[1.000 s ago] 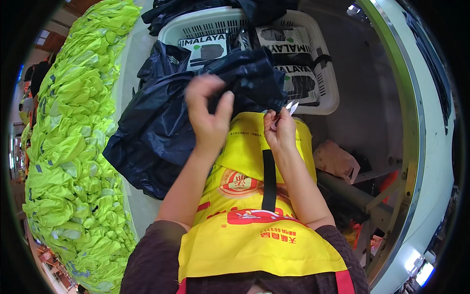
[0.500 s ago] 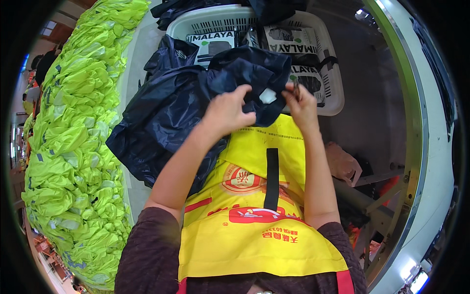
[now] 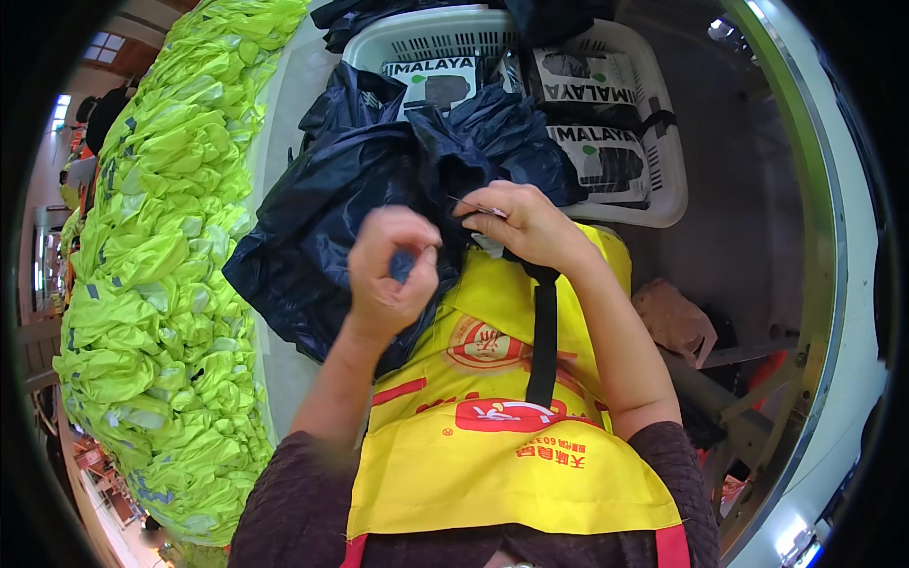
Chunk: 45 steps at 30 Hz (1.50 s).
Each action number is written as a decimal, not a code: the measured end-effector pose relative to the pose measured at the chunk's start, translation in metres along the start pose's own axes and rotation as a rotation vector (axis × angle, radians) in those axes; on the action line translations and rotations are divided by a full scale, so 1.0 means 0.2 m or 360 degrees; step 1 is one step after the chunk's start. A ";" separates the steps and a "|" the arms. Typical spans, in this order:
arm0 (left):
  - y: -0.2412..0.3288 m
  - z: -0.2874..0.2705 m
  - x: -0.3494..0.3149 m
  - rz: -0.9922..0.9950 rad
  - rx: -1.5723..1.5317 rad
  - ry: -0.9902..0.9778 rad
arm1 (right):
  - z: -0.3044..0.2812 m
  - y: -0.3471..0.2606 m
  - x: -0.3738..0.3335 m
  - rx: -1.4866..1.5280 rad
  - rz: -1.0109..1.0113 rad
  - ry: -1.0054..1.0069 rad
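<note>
Dark navy, shiny fabric (image 3: 331, 208) lies bunched over my lap and the front of a basket. My right hand (image 3: 525, 227) is closed at the fabric's near edge, with thin metal thread snips (image 3: 471, 205) poking out from between the fingers. Just under that hand a white patch (image 3: 488, 244) on the cloth partly shows. To its left my left hand (image 3: 393, 275), slightly blurred, is raised above the fabric with thumb and fingertips pinched together. Whatever that pinch holds is too small to see. A yellow apron (image 3: 511, 473) covers my front.
The white plastic basket (image 3: 674, 180) ahead holds several flat printed packages (image 3: 601, 161). A tall heap of neon-yellow garments (image 3: 170, 312) runs along the left. On the right stand a metal frame edge (image 3: 819, 237) and a pale pink bag (image 3: 674, 320). More dark cloth (image 3: 559, 21) hangs over the basket's far rim.
My right hand has moved left and down to the fabric edge. My left hand has drawn left and towards me, its fingers closing into a pinch. The white patch is now mostly covered.
</note>
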<state>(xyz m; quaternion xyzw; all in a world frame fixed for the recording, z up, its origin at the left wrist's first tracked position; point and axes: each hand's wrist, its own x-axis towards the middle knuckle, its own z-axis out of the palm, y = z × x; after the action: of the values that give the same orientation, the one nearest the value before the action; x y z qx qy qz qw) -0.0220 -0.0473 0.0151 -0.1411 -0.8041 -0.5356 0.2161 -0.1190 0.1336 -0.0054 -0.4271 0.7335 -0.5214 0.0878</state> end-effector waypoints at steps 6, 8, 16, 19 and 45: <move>0.00 -0.03 0.28 0.0344 0.0758 -0.1036 | 0.11 0.02 -0.13 0.0347 0.0319 -0.0083; -0.08 -0.06 0.28 0.0326 0.0820 -0.1191 | 0.11 0.03 -0.18 -0.0032 0.0222 0.0087; -0.25 -0.09 0.13 0.0268 0.0984 -0.1065 | 0.05 0.14 -0.42 -0.0859 0.0345 0.0458; -0.15 0.02 0.15 0.0379 0.0999 -0.1025 | 0.01 0.12 -0.36 -0.0733 0.0321 0.0390; -0.24 0.18 0.35 -0.0999 -0.0158 -0.1462 | -0.22 0.31 -0.21 0.0959 0.0926 0.0294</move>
<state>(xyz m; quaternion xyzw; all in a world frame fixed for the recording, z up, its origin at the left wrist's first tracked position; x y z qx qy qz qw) -0.1124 -0.0323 -0.0001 -0.1238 -0.7929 -0.4949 -0.3333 -0.1507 0.1991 -0.0511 -0.1092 0.6432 -0.7019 0.2858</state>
